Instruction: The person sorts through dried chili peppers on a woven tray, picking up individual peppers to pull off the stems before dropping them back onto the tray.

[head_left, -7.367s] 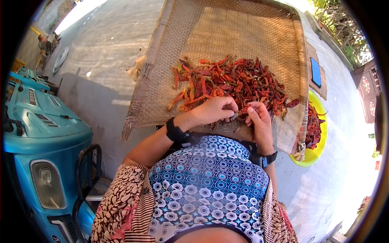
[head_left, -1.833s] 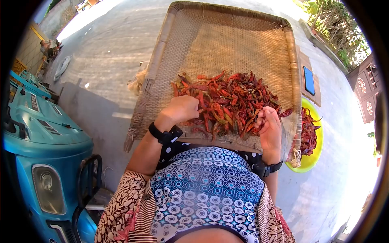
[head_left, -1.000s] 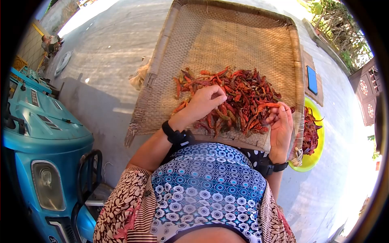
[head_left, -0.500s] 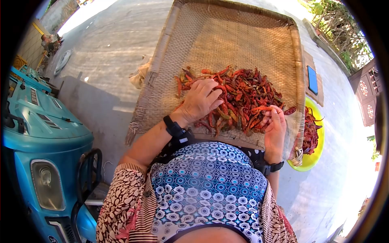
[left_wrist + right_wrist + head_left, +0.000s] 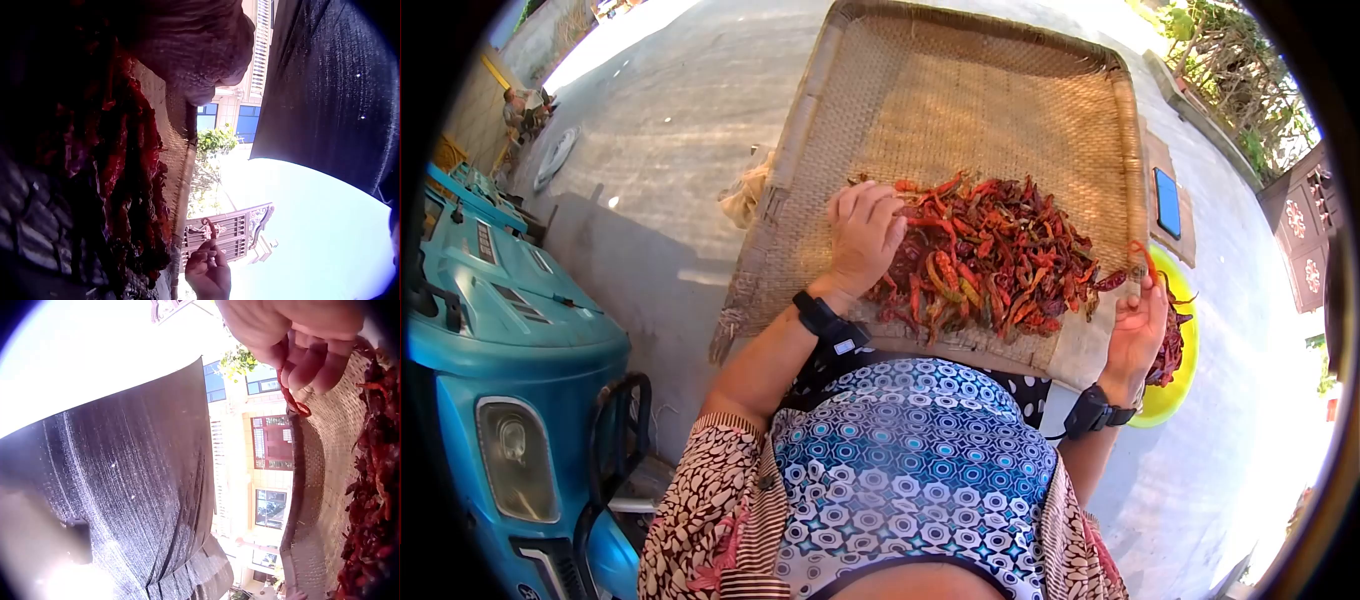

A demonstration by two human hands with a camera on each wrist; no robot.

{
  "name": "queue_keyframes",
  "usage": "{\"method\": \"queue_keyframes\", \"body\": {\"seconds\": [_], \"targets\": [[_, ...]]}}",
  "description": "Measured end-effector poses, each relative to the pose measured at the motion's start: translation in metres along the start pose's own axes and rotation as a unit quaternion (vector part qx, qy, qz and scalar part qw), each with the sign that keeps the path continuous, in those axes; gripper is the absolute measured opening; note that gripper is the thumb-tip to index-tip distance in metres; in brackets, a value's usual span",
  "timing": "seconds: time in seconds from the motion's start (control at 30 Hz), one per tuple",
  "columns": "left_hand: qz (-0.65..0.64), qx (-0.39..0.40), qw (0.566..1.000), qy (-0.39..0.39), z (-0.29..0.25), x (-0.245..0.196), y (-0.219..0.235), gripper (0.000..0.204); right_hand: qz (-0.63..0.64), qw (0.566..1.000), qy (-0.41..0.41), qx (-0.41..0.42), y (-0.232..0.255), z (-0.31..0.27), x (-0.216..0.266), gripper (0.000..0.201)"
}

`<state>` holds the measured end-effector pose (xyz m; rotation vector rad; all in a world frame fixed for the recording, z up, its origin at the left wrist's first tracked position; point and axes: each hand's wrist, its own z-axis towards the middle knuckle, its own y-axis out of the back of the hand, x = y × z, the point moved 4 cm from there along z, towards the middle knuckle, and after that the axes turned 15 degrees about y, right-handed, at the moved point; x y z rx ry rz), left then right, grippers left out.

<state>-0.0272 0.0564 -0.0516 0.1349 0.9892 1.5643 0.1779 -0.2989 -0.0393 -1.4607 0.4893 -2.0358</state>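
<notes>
A pile of dried red chili peppers (image 5: 990,255), a few yellowish or green, lies on the near half of a large woven bamboo tray (image 5: 985,110). At the pile's left edge my left hand (image 5: 867,235) rests palm down, its fingers loosely bent over the peppers and the fingertips partly hidden. My right hand (image 5: 1138,335) is out at the tray's right edge, pinching one chili pepper (image 5: 290,400) between thumb and fingers. That pepper's curved end sticks up past the fingertips. In the left wrist view the pile (image 5: 131,169) is dark under the left hand (image 5: 194,50).
A yellow-green basin (image 5: 1185,345) with more dried peppers stands by the tray's right side, partly behind my right hand. A phone (image 5: 1167,203) lies on a board beside the tray. To the left stands a blue-green vehicle (image 5: 515,330). Farther back a person (image 5: 520,110) sits.
My right hand has moved right, from over the pile to the tray's edge near the basin, carrying the pepper. My left hand has shifted left to the pile's edge.
</notes>
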Motion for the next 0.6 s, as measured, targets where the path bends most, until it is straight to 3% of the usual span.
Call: {"method": "queue_keyframes", "body": {"seconds": [0.03,0.13,0.17,0.23,0.3,0.33,0.47,0.57,0.6], "targets": [[-0.015,-0.023,0.998,0.057,0.002,0.013,-0.003,0.024,0.058,0.998,0.014,-0.018,0.014,0.009,0.002,0.031],[0.027,-0.035,0.971,0.233,-0.002,0.045,-0.008,0.032,0.18,0.963,-0.044,-0.197,0.027,0.012,0.013,0.036],[0.053,-0.031,0.954,0.293,-0.006,0.056,-0.009,0.034,0.214,0.957,-0.064,-0.186,0.03,0.011,0.011,0.034],[0.096,-0.007,0.948,0.304,-0.01,0.07,-0.012,0.033,0.274,0.948,-0.094,-0.132,0.045,0.007,-0.008,0.028],[0.106,0.049,0.945,0.306,-0.01,0.074,-0.01,0.03,0.247,0.958,-0.132,-0.067,0.032,-0.005,-0.023,0.023],[0.091,0.041,0.953,0.287,-0.012,0.076,-0.011,0.023,0.233,0.96,-0.149,-0.035,0.026,-0.012,-0.029,0.021],[-0.066,-0.043,0.95,0.302,-0.01,0.077,-0.009,0.013,0.151,0.971,-0.183,-0.028,-0.021,-0.034,-0.043,0.014],[-0.245,0.038,0.911,0.329,0.003,0.041,0.006,0.017,0.05,0.981,-0.185,0.032,-0.059,-0.05,-0.042,0.016],[-0.24,0.07,0.921,0.298,0.005,0.034,0.006,0.02,0.021,0.98,-0.169,0.104,-0.059,-0.05,-0.05,0.024]]}}
